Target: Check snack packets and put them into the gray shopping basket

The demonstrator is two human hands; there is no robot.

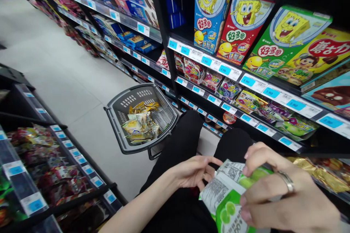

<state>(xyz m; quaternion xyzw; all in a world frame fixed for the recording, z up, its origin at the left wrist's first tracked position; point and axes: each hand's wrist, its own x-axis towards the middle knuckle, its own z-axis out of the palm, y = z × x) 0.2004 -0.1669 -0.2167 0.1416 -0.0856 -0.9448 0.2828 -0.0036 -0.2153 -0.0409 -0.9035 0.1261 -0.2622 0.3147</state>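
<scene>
A green and white candy packet, printed with green fruit and small text, is held over my lap with its text panel facing up. My right hand, wearing a ring, grips the packet from the right, its fingers bent over the surface. At the packet's upper left edge, my left hand has its fingers curled against it, some of them hidden behind. A grey shopping basket stands on the floor beyond my left knee. Inside it lie several small wrapped snacks with yellow and pale wrappers.
On the right shelf stand snack boxes in blue, red and green. Gummy packets fill the shelf below. A rack of wrapped sweets borders the left side. Pale floor tiles run between them.
</scene>
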